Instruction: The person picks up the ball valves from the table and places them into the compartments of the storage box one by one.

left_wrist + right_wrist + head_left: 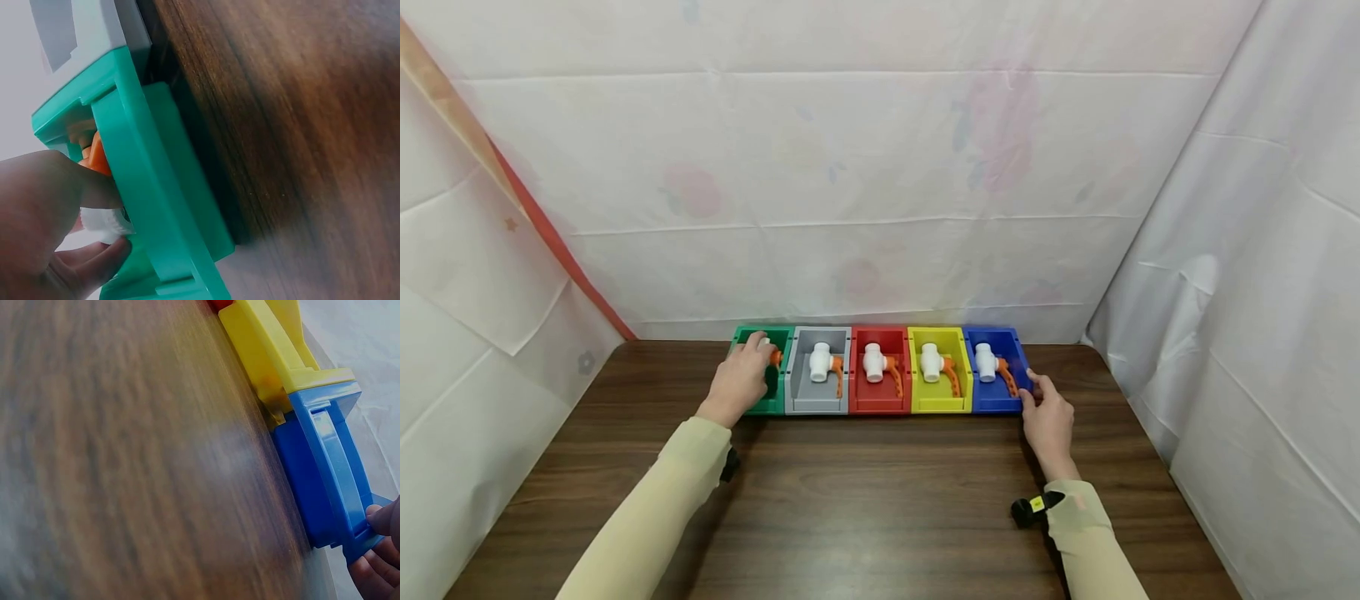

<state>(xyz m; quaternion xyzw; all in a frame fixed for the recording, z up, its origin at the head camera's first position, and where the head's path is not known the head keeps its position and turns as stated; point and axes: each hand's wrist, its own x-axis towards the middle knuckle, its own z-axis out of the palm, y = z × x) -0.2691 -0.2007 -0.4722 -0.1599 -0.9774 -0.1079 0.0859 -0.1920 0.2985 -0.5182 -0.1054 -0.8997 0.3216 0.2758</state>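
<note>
My left hand (739,382) reaches into the green bin (140,169) at the left end of a row. In the left wrist view its thumb and fingers are around a white valve (106,220) with an orange handle (98,157); the hand hides part of it. At the row's right end my right hand (1048,417) pinches the side wall of the blue bin (334,469), thumb inside and fingers outside. A white valve (986,363) with an orange handle lies in that blue bin.
Between them stand a grey bin (816,407), a red bin (880,407) and a yellow bin (942,405), each holding a similar orange-handled valve. The row stands at the back of a brown wooden table (865,500). White cloth (880,167) hangs behind and at both sides.
</note>
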